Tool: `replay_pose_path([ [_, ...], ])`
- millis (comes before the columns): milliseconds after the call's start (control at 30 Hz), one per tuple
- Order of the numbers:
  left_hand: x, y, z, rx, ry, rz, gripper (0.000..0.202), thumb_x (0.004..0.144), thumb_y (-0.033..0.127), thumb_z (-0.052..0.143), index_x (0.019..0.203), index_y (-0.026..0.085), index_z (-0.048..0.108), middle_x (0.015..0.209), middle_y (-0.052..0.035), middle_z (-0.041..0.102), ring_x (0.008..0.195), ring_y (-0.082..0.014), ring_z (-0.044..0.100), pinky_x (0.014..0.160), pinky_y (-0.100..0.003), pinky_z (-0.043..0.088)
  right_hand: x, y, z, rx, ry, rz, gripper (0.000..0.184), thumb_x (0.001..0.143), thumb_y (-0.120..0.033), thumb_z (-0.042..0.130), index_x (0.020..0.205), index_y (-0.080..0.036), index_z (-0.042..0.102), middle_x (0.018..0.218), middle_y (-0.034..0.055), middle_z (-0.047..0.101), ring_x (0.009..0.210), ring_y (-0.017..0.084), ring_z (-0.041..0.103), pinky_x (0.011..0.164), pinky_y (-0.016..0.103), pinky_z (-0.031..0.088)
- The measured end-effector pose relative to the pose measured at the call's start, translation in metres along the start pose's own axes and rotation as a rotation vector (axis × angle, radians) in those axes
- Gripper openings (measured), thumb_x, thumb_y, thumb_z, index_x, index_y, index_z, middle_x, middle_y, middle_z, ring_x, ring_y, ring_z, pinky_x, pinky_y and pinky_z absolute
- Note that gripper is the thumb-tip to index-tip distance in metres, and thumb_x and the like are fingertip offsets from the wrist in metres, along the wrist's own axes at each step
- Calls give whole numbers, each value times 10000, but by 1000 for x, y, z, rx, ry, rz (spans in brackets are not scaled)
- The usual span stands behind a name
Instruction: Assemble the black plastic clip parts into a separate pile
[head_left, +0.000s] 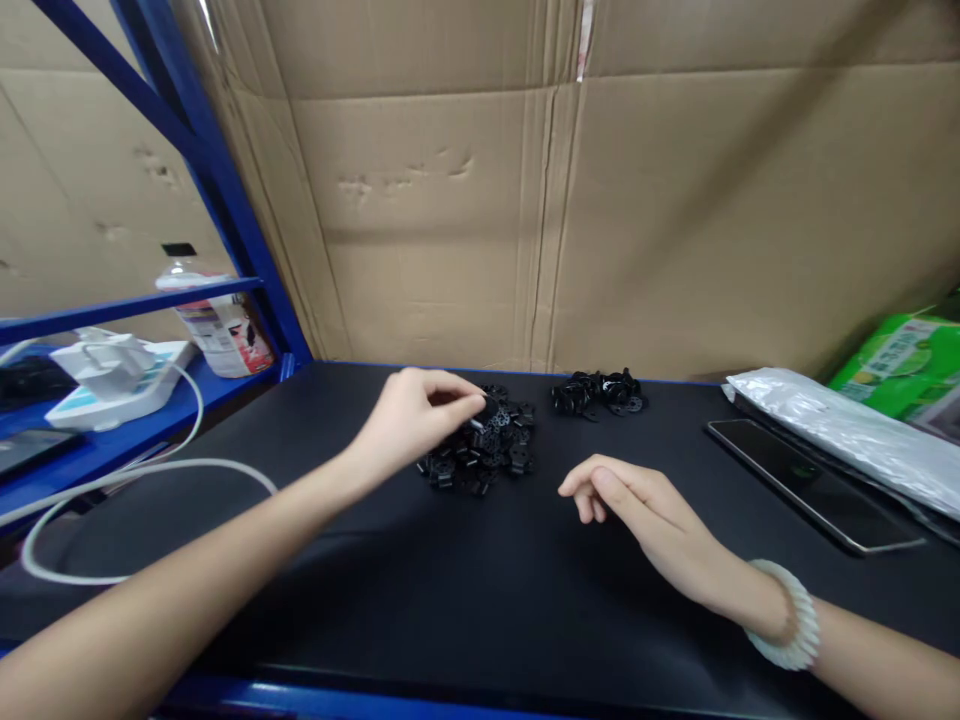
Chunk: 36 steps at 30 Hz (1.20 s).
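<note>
A pile of small black plastic parts, some with holes, lies on the black tabletop in front of me. Over its upper left edge is my left hand, thumb and forefinger pinched together at a small black part, whose exact kind I cannot make out. To the right of the pile, a little above the table, hovers my right hand. Its fingers are loosely curled with the thumb against them, and nothing shows in them. A pale beaded bracelet circles the right wrist.
A smaller black heap sits at the table's back edge. At right lie a phone, a silver-white bag and a green package. A white cable loops at left, near a power strip and bottle. Cardboard stands behind.
</note>
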<state>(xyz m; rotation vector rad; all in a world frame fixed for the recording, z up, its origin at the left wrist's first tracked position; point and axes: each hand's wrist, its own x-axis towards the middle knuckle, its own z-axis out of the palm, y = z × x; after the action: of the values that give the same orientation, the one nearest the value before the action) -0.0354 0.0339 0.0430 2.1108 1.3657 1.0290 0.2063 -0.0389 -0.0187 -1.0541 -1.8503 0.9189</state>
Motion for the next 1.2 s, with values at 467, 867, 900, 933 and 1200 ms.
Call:
replay_pose_path([
  [467, 45, -64, -44, 411, -35, -101, 55, 706, 165, 692, 694, 170, 745, 723, -33, 759, 719, -205, 697, 713, -311, 515, 3, 3, -2, 14, -11, 44, 424, 966, -475, 359, 817, -192, 638, 681, 13, 557, 664, 150, 521, 644, 272, 414],
  [867, -23, 3, 29, 341, -104, 361, 210, 799, 163, 566, 956, 162, 705, 891, -43, 714, 714, -161, 625, 738, -265, 500, 32, 45, -57, -585, 218, -83, 244, 914, -331, 445, 1016, -186, 614, 842, 54, 643, 629, 159, 570, 584, 290, 488],
  [900, -33, 7, 38, 306, -166, 412, 200, 798, 160, 574, 950, 167, 703, 898, -38, 711, 735, -158, 628, 745, -254, 504, 35, 51, -60, -622, 202, -95, 250, 906, -309, 446, 1044, -182, 611, 929, 79, 651, 669, 168, 592, 607, 304, 510],
  [933, -43, 10, 46, 255, -241, 475, 214, 809, 151, 563, 982, 150, 689, 931, -55, 705, 789, -170, 633, 776, -265, 505, 38, 56, -61, -656, 180, -109, 258, 900, -293, 443, 1058, -182, 615, 1026, 102, 646, 747, 186, 616, 661, 329, 530],
  [1200, -71, 7, 68, 133, -454, 642, 232, 827, 153, 563, 1034, 130, 665, 985, -73, 683, 881, -209, 609, 824, -312, 508, 45, 66, -59, -762, 48, -172, 229, 877, -245, 484, 1019, -186, 654, 1166, 119, 652, 1096, 286, 560, 977, 490, 425],
])
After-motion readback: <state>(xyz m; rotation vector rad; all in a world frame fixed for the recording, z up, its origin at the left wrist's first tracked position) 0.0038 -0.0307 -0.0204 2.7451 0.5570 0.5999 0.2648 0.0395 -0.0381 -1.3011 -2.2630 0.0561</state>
